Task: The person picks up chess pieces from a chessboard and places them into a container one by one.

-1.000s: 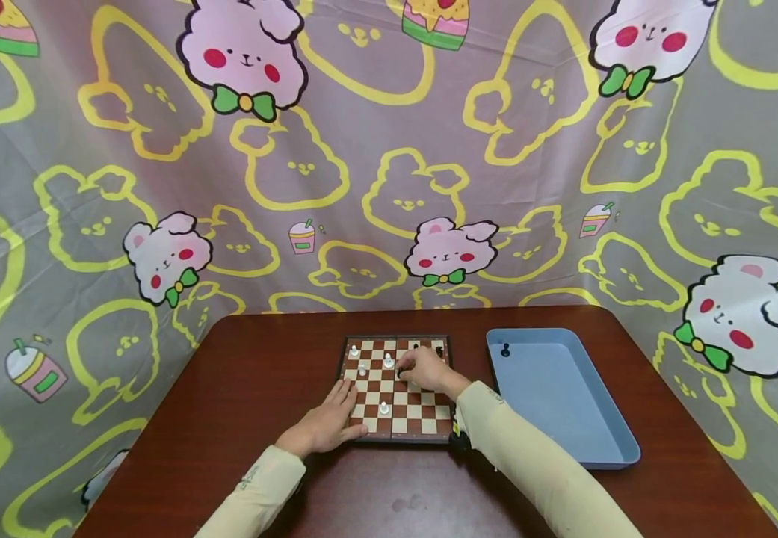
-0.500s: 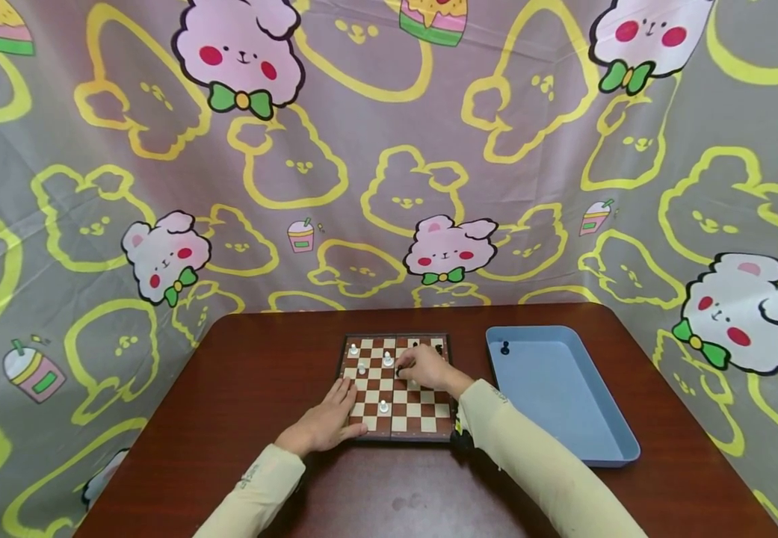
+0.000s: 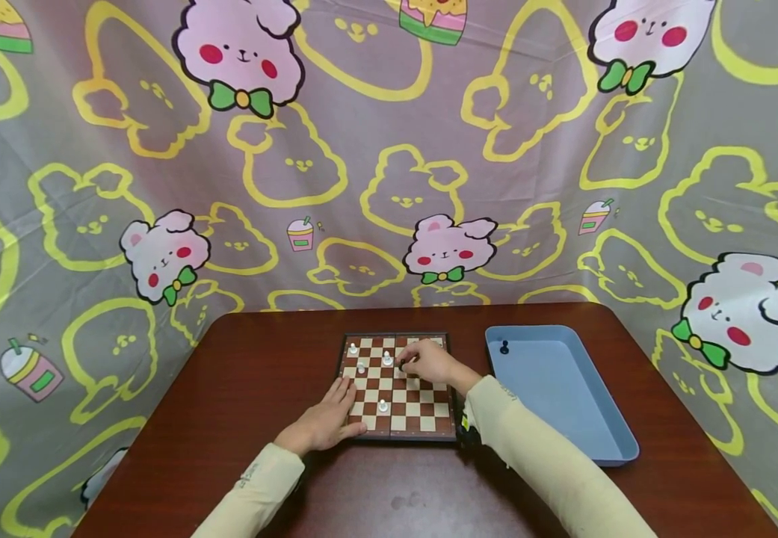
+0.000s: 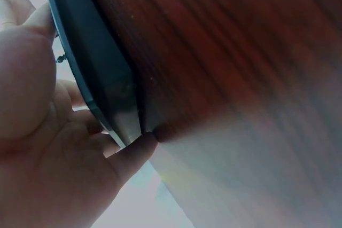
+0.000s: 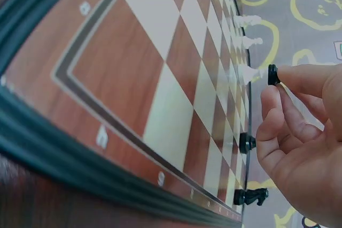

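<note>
Right wrist view: pinched black piece (image 5: 273, 75); chessboard (image 5: 133, 84) lettered H, G.

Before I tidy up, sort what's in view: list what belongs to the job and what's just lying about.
In the job:
black piece, pinched in the right grip
board, with the left grip on its edge
white pieces and knight on the board
tray, likely, since another black piece is in it

Not part of it:
cloth, backdrop only
table, just support
</note>
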`<state>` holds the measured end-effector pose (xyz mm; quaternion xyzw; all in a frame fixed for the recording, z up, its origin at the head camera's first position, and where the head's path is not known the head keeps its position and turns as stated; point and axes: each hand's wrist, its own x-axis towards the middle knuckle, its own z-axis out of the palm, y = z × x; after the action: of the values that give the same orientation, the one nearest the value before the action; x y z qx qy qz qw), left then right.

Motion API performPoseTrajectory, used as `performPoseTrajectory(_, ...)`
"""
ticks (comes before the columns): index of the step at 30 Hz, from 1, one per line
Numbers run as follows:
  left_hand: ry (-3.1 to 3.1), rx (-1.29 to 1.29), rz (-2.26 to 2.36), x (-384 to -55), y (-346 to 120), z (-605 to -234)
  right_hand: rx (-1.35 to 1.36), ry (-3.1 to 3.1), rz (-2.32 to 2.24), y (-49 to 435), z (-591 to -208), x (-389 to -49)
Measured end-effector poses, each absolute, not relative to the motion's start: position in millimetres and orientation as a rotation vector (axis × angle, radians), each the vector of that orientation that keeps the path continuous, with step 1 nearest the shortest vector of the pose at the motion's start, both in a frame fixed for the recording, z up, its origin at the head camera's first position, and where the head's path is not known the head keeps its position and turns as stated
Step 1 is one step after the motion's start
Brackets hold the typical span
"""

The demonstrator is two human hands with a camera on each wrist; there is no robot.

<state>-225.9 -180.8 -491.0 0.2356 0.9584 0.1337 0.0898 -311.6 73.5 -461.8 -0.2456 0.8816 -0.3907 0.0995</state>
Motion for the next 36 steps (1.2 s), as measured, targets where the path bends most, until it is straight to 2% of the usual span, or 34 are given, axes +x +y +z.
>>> performPoseTrajectory(36,2.852,0.722,0.404,-224.1,-181.1,-490.7,-0.728,2.656,-1.169,121.7,-423.0,-312.6)
